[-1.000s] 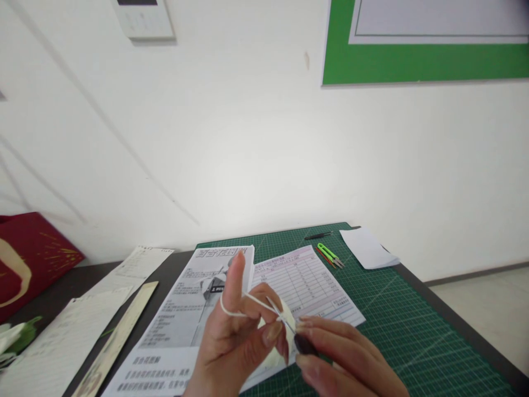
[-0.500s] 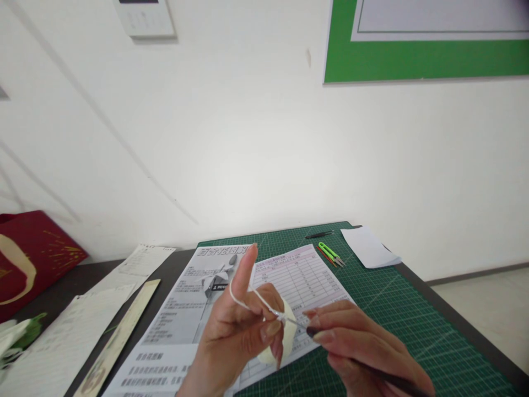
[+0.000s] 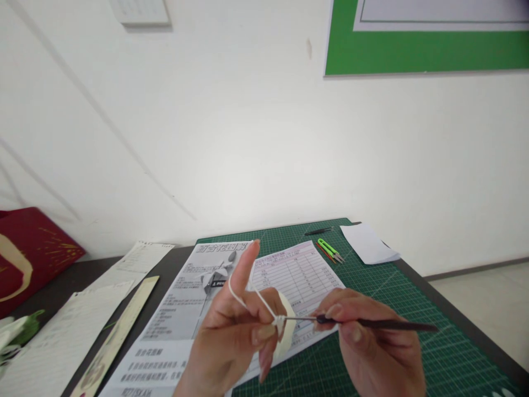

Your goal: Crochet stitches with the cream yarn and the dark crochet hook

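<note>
White yarn point(image 3: 264, 300) loops round the raised index finger of my left hand point(image 3: 231, 336). The thumb and another finger of that hand pinch a small bit of white crochet work point(image 3: 279, 320). My right hand point(image 3: 372, 342) grips a crochet hook point(image 3: 384, 325) by its dark handle, which lies nearly level. Its thin metal shaft reaches left into the yarn at my left fingertips; the hook tip is hidden there. Behind the left fingers a pale cream round thing point(image 3: 285, 336) shows in part; what it is I cannot tell.
Printed sheets point(image 3: 165, 325) lie on a green cutting mat point(image 3: 417, 325) and dark table. Green thread snips point(image 3: 328, 249), a dark slim tool point(image 3: 318, 231) and white paper point(image 3: 367, 242) sit farther back. Leftward are a ruler-like strip point(image 3: 119, 336), handwritten sheets point(image 3: 70, 325) and a red bag point(image 3: 37, 248).
My right hand has turned, swinging the hook's handle up from a downward slant to nearly level. The left hand still pinches the work, with its index finger raised.
</note>
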### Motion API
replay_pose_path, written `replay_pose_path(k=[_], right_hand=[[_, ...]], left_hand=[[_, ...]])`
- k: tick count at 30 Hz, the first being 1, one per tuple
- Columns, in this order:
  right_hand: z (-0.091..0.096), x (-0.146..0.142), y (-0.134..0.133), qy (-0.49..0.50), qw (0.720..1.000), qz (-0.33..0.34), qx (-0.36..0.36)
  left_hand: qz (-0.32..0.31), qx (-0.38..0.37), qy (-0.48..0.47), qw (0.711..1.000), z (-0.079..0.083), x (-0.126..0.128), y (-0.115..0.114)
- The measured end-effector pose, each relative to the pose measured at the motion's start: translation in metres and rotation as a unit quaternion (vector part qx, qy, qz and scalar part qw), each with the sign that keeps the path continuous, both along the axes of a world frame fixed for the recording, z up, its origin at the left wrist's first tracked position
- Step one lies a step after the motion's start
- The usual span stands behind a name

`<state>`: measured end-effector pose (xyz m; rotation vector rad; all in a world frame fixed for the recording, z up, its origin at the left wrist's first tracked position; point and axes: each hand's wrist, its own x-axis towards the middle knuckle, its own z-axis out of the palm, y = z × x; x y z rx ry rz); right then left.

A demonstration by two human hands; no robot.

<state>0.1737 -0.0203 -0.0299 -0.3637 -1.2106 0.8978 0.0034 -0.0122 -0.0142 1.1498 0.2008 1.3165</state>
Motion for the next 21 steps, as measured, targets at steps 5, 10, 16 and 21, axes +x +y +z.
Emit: replay_pose_path(k=[5, 10, 16, 21], right_hand=[[0.003, 0.003, 0.002, -0.006, 1.000, 0.025, 0.004], [0.003, 0.003, 0.003, 0.027, 0.996, 0.072, -0.043], [0.005, -0.005, 0.007, 0.154, 0.944, 0.201, -0.212], [0.004, -0.007, 0.013, 0.215, 0.887, 0.252, -0.321]], left_hand=[[-0.055, -0.024, -0.038, 0.997, 0.000, 0.004, 0.002], [-0.073, -0.046, -0.045, 0.995, 0.003, 0.003, 0.003], [-0.039, 0.006, 0.013, 0.999, 0.000, 0.001, 0.004], [0.100, 0.164, 0.132, 0.972, -0.001, 0.000, 0.001]])
